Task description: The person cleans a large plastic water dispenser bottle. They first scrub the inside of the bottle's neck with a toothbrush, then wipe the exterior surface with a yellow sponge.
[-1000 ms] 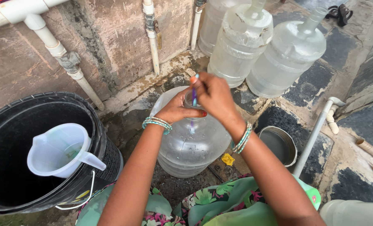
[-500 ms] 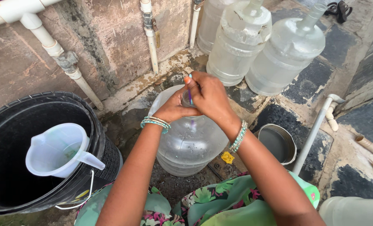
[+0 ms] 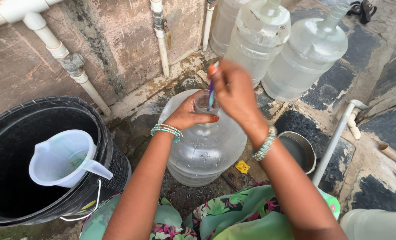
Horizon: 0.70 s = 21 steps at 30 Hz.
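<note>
A thin brush (image 3: 211, 93) is held upright in the neck of a clear water jug (image 3: 205, 146).

Its long axis runs near vertical, lower end pointing down into the opening; it is pinched by the right hand (image 3: 235, 91), while the neck is gripped by the left hand (image 3: 190, 114).

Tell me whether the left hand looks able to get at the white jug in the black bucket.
Probably yes: the left hand grips the clear bottle's neck, and nothing stands between it and the white jug.
</note>
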Motion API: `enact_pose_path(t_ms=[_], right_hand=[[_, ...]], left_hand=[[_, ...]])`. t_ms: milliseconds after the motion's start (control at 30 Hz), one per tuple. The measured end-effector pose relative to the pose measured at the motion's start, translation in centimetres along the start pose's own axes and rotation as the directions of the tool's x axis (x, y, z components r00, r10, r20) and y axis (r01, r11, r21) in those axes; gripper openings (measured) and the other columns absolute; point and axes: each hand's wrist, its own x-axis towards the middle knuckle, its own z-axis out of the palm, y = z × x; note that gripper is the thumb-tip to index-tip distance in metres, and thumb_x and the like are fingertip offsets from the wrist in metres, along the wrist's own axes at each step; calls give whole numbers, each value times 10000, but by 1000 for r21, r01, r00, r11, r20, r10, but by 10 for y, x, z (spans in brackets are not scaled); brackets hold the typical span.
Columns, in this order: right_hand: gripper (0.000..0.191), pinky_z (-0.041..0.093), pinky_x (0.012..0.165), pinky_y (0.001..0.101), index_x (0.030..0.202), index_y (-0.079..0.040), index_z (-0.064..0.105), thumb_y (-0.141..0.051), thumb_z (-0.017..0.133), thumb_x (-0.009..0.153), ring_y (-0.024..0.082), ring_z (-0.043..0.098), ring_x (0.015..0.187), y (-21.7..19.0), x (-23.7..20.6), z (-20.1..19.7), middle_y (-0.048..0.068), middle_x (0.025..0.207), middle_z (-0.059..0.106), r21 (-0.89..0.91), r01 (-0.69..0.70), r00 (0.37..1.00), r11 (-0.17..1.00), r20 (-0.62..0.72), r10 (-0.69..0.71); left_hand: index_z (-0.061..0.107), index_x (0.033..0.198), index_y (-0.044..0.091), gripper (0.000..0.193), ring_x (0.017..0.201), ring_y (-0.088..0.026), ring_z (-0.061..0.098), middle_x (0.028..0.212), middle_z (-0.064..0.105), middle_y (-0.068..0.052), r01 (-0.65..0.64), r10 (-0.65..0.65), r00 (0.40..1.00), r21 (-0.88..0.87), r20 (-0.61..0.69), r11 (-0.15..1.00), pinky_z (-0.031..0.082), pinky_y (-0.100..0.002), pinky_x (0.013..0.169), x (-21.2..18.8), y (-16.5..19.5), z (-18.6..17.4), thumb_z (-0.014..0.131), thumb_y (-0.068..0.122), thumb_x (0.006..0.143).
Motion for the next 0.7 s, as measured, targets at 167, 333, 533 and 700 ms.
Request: enact_pose_path(t_ms=[167,333,533,700], right_hand=[[403,479,601,404,826,-29,652,-318,510,1068,248,643,624,18,0,19,118,705,640,65,-135,981,989,147,125],[408,495,627,336,935,-25,642,-325,468,1150,137,654,736,0,7,-36,51,790,664,180,-7,1000,984,-19,11],[311,468,674,432,931,-7,641,-244,520,1092,305,611,700,-4,6,-13,168,775,615,21,5,1000,1000,8,-6],[283,463,755,502,842,-21,621,-225,587,1034,391,601,823,10,-2,19,191,803,644,-63,-19,979,998,199,31]], left_hand=[[574,1339,117,751,1125,-122,645,1171,704,10,-23,24,1000,-43,6,999,484,-315,1047,-2,1,-1,894,207,666],[638,1267,77,631,1120,-124,648,1154,706,1,-83,82,997,24,15,996,473,-321,1080,-1,0,-1,907,178,706],[603,1315,87,682,1111,-123,654,1160,700,-2,-53,54,998,-30,34,998,496,-324,1058,0,-2,-3,892,166,703],[555,1405,46,775,1100,-155,661,1168,701,-50,-38,44,998,-140,46,989,525,-358,1013,-1,-6,-4,866,133,701]])
